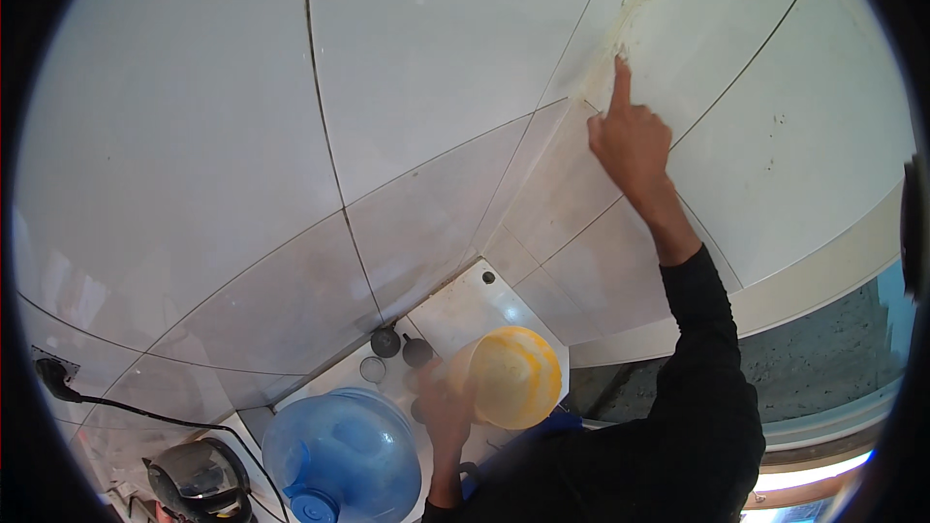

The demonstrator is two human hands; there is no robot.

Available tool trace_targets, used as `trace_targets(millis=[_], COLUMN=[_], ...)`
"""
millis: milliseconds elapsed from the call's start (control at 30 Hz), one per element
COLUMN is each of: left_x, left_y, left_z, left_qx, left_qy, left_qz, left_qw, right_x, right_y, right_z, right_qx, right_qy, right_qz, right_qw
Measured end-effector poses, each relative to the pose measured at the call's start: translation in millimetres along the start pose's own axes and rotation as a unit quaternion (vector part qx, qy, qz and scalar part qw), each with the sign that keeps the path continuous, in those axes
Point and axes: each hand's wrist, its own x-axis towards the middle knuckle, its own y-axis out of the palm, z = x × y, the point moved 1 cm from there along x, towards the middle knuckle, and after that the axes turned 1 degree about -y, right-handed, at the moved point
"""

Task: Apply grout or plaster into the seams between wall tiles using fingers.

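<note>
My right hand (632, 140) reaches up to the tiled corner. Its index finger is stretched out, and the other fingers are curled with nothing seen in them. The fingertip touches a rough whitish-yellow strip of filler (632, 15) that runs up the joint between two walls. Lower down, my left hand (448, 412) grips the side of a yellow plastic bucket (511, 378). The bucket tilts so that its mouth shows, with pale residue smeared inside. Part of the left hand's grip is hidden behind the bucket wall.
A large blue water bottle (341, 455) stands left of my left hand. Beside it are an electric kettle (199, 475), a plugged-in black cord (145, 409), a glass (373, 369) and dark small pots (386, 341). A window ledge (814, 276) curves along the right.
</note>
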Motion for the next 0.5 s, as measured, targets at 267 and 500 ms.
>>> trace_targets(millis=[267,500], left_x=[2,13], left_y=[7,3], left_z=[9,19], left_qx=[-0.021,-0.044], left_qy=[-0.021,-0.050], left_qz=[0.002,-0.043], left_qw=[1.000,0.997], right_x=[20,-96], right_y=[-17,-6], right_z=[-15,-25], right_qx=[-0.014,0.181], right_qy=[0.018,-0.132], right_qz=[0.055,0.296], right_qw=[0.998,0.928])
